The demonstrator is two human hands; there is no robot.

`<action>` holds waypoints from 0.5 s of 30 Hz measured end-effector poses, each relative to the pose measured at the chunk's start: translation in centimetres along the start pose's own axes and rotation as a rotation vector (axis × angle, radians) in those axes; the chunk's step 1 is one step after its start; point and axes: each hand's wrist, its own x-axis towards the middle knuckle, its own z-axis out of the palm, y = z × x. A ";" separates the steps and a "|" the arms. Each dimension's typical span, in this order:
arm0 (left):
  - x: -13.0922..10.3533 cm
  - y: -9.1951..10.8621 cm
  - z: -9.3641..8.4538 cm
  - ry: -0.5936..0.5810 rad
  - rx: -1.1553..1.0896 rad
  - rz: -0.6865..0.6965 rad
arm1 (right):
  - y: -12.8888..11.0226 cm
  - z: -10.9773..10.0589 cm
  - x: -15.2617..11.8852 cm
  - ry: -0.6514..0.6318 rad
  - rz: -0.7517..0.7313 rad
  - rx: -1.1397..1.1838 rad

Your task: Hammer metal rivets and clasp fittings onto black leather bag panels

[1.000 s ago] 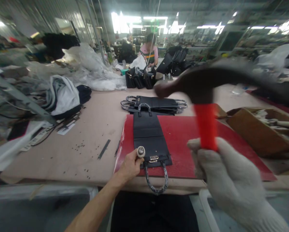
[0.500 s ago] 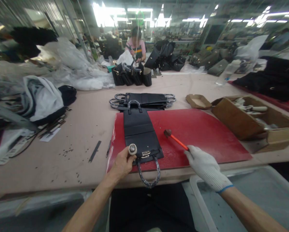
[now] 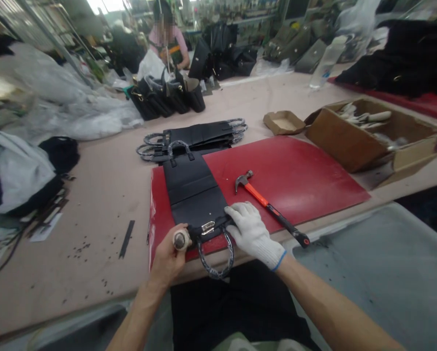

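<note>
A black handbag panel (image 3: 193, 187) lies flat, with a metal clasp (image 3: 208, 227) near its front edge and a plastic-wrapped handle (image 3: 218, 273) hanging toward me. My bare left hand (image 3: 170, 256) is closed around a short, pale-wrapped tool with a round metal end (image 3: 182, 240), beside the panel's near left corner; its lower end is hidden. In a white knit glove, my right hand (image 3: 250, 233) grips the panel's right front edge by the handle. A claw hammer (image 3: 264, 201) with an orange and black handle rests to the right of that glove.
Under the panel is a red mat (image 3: 294, 170). Behind it lie stacked black panels (image 3: 199, 137). A cardboard box (image 3: 350, 141) and small tray (image 3: 284, 123) stand at right. A dark flat strip (image 3: 126, 239) lies left. Across the table, a person (image 3: 170, 41) sits behind black bags (image 3: 167, 97).
My right hand has let go of the hammer, which now lies on the mat, and has moved left onto the panel's edge. The left hand still holds the round-ended tool. The view has tilted down.
</note>
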 end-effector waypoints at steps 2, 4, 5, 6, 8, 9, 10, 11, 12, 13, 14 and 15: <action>-0.4 -0.5 0.0 0.048 -0.009 -0.024 | 0.3 0.0 -0.1 0.006 0.006 0.036; -0.6 -0.8 -0.2 0.097 -0.004 -0.097 | 0.4 -0.1 -0.1 0.011 0.018 0.060; -0.7 -0.8 -0.3 0.105 0.008 -0.121 | 0.4 -0.1 0.0 0.013 0.028 0.066; -0.7 -0.7 -0.4 0.095 0.014 -0.117 | 0.3 -0.1 0.0 0.014 0.039 0.071; -0.6 -0.5 -0.6 0.051 0.007 -0.058 | 0.2 -0.1 0.1 0.009 0.061 0.075; -0.5 -0.4 -0.7 0.033 0.000 -0.048 | 0.2 -0.1 0.1 0.006 0.070 0.077; -0.4 -0.3 -0.8 0.025 -0.024 -0.071 | 0.1 0.0 0.2 0.004 0.078 0.079; -0.4 -0.3 -0.8 0.051 -0.068 -0.126 | 0.1 -0.1 0.2 0.001 0.083 0.082; -0.3 -0.3 -0.8 0.107 -0.129 -0.205 | 0.1 -0.1 0.2 0.000 0.088 0.085; -0.2 -0.4 -0.8 0.177 -0.192 -0.287 | 0.1 -0.1 0.2 -0.001 0.090 0.089; -0.1 -0.6 -0.8 0.240 -0.252 -0.346 | 0.1 -0.1 0.3 -0.001 0.090 0.096; -0.1 -0.6 -0.8 0.286 -0.296 -0.373 | 0.2 -0.2 0.3 -0.002 0.084 0.107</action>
